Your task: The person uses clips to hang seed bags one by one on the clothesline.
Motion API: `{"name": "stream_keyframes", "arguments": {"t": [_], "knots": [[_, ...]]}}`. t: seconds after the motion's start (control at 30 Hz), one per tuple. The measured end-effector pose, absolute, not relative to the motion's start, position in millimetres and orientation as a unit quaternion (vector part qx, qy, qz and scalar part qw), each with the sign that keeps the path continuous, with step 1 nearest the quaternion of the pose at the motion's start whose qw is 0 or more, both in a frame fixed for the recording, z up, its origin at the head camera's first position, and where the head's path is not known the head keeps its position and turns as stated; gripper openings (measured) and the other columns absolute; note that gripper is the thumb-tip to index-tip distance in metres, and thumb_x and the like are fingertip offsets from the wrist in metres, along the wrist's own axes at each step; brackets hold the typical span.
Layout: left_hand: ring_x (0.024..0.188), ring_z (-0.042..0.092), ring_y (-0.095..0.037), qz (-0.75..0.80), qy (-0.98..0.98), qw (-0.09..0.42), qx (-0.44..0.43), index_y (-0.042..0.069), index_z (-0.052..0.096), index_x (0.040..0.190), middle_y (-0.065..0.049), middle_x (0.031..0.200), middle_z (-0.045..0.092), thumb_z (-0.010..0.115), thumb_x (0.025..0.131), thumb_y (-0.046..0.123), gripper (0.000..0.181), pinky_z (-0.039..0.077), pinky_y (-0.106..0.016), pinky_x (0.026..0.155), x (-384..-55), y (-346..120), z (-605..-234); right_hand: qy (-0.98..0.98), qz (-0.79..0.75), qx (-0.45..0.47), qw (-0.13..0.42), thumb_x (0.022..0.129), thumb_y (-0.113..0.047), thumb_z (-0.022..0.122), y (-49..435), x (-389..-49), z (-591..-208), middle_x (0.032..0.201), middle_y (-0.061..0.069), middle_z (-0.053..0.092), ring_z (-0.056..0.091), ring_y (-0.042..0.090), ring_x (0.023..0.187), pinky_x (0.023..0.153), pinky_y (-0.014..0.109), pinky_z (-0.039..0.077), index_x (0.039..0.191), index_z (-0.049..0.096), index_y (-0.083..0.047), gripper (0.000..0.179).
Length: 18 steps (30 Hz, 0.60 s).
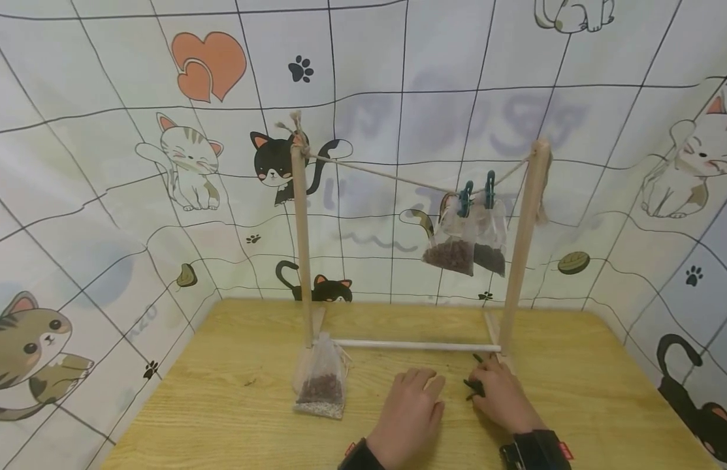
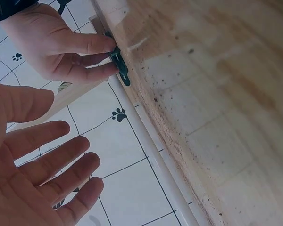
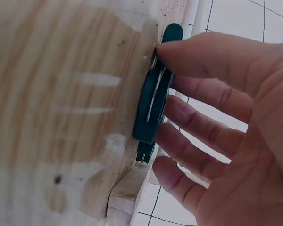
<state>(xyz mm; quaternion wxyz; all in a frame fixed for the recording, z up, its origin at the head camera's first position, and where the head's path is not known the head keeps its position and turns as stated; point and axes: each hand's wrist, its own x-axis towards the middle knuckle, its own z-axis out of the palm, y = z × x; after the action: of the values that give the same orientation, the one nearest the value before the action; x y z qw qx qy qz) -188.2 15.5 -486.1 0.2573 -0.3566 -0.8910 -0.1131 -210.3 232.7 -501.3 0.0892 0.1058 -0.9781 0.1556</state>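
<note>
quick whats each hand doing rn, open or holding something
Left hand: open, fingers relaxed, holding nothing.
Right hand: closed, thumb and fingers pinching a dark green plastic clothespin at the yellowish wooden tabletop.

A cord [image 1: 387, 175] joins the left post [image 1: 302, 241] to the right post [image 1: 524, 241] above a crossbar [image 1: 416, 345]. Two bags [image 1: 449, 254] hang from the cord, right of centre. A third bag [image 1: 321, 385] sits at the left post's foot, lower left of centre. Left hand [image 1: 407, 414]: lower centre. Right hand [image 1: 501, 391]: lower right, at clothespins [image 1: 474, 388] before the right post.

The wooden table [image 1: 222, 398] bears a rack [image 1: 410, 345], filled bag [image 1: 321, 386] and clothespins [image 1: 474, 388]
</note>
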Motion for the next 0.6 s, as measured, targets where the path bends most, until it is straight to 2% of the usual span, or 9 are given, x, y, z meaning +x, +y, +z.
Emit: {"name": "stream_keyframes", "arguments": {"t": [0.1, 0.17, 0.33, 0.43, 0.6], "knots": [[0.105, 0.055, -0.014, -0.118, -0.891, 0.26, -0.353, 0.017, 0.06, 0.115, 0.001, 0.115, 0.06, 0.063, 0.086, 0.028, 0.031, 0.045, -0.031, 0.088, -188.8, 14.1, -485.9, -0.976, 0.175, 0.103, 0.078, 0.063, -0.014, 0.077, 232.3, -211.1, -502.0, 0.101, 0.008, 0.06, 0.058, 0.031, 0.098, 0.085, 0.05, 0.045, 0.085, 0.065, -0.015, 0.025], [0.105, 0.056, -0.014, -0.122, -0.89, 0.263, -0.352, 0.017, 0.06, 0.115, 0.0, 0.114, 0.06, 0.063, 0.085, 0.027, 0.032, 0.045, -0.031, 0.087, -189.6, 13.1, -485.2, -0.976, 0.185, 0.096, 0.069, 0.062, -0.015, 0.077, 232.3, -211.9, -501.7, 0.098, 0.006, 0.061, 0.059, 0.027, 0.094, 0.083, 0.046, 0.047, 0.084, 0.064, -0.016, 0.026], [0.106, 0.057, -0.015, -0.143, -0.892, 0.255, -0.346, 0.015, 0.06, 0.117, -0.001, 0.114, 0.061, 0.063, 0.085, 0.026, 0.034, 0.045, -0.032, 0.088, -192.4, 9.2, -483.2, -0.969, 0.222, 0.08, 0.07, 0.066, -0.016, 0.072, 232.7, -212.6, -496.5, 0.095, 0.003, 0.062, 0.059, 0.021, 0.09, 0.08, 0.042, 0.048, 0.088, 0.065, -0.014, 0.024], [0.106, 0.057, -0.015, -0.17, -0.892, 0.25, -0.336, 0.013, 0.06, 0.118, -0.001, 0.114, 0.061, 0.063, 0.085, 0.024, 0.036, 0.045, -0.033, 0.088, -194.7, 5.0, -479.9, -0.95, 0.284, 0.081, 0.103, 0.071, -0.014, 0.07, 231.6, -211.4, -488.5, 0.098, 0.004, 0.063, 0.059, 0.02, 0.09, 0.077, 0.039, 0.049, 0.095, 0.065, -0.012, 0.025], [0.103, 0.058, -0.015, -0.212, -0.887, 0.25, -0.327, 0.01, 0.06, 0.119, -0.002, 0.113, 0.062, 0.064, 0.084, 0.026, 0.039, 0.046, -0.03, 0.086, -197.3, -4.0, -467.9, -0.896, 0.395, 0.108, 0.172, 0.078, -0.015, 0.071, 225.0, -206.4, -472.0, 0.101, -0.002, 0.063, 0.06, 0.013, 0.088, 0.072, 0.033, 0.05, 0.102, 0.065, -0.016, 0.025]]}}
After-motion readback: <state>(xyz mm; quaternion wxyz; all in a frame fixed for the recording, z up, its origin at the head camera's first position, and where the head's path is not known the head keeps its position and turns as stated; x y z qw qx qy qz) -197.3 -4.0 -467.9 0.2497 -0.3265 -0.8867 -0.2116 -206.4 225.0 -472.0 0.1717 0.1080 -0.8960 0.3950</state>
